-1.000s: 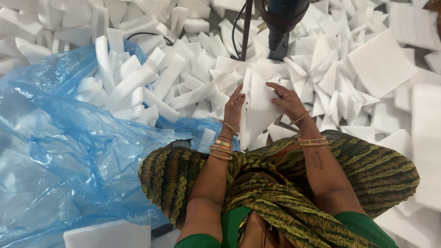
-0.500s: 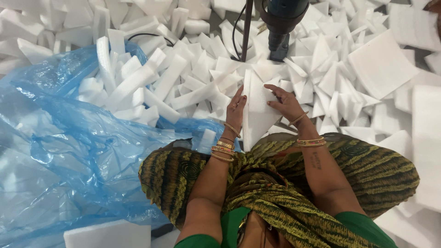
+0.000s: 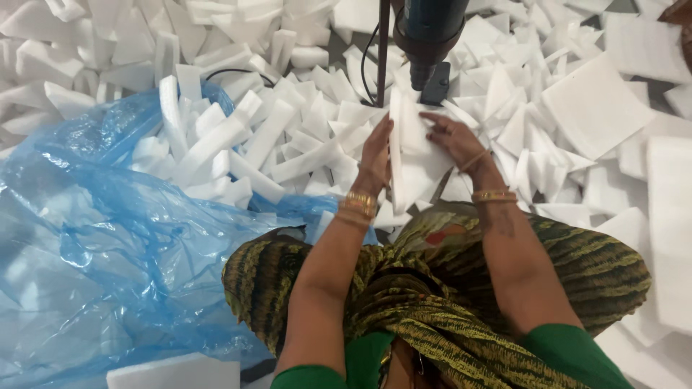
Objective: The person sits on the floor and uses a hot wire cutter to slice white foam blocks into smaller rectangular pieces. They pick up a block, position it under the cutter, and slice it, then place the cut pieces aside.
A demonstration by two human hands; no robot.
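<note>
I hold a stack of white foam sheets [image 3: 414, 162] upright on edge in front of my lap. My left hand [image 3: 376, 155] presses flat against the stack's left face. My right hand [image 3: 453, 138] lies on its right side, fingers spread over the top sheet. Gold bangles ring both wrists. The stack's top edge reaches just under the tip of a dark teal machine head [image 3: 427, 36] that hangs down with black cables.
White foam strips and offcuts [image 3: 238, 137] cover the floor all around. A big blue plastic bag [image 3: 94, 238] spreads at my left, foam pieces spilling from its mouth. Larger foam squares [image 3: 595, 104] lie at the right. My green-and-black patterned cloth [image 3: 432, 288] covers my lap.
Both hands have pushed the foam stack slightly forward, closer under the machine head; my right hand has slid higher on the stack.
</note>
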